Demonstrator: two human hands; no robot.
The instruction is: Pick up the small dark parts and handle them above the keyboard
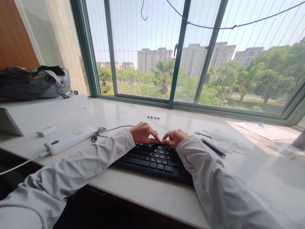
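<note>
Resting on black keyboard (155, 159): left hand (142, 132), right hand (175, 137), fingers curled (2 hands nearly touching), gripping nothing.

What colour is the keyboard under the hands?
Black, with pale key legends; the keyboard shows best in the head view.

Both sleeves hide the black keyboard's (155, 159) ends; four tiny objects (153, 117) beyond the left hand (142, 133) are too small to identify.
</note>
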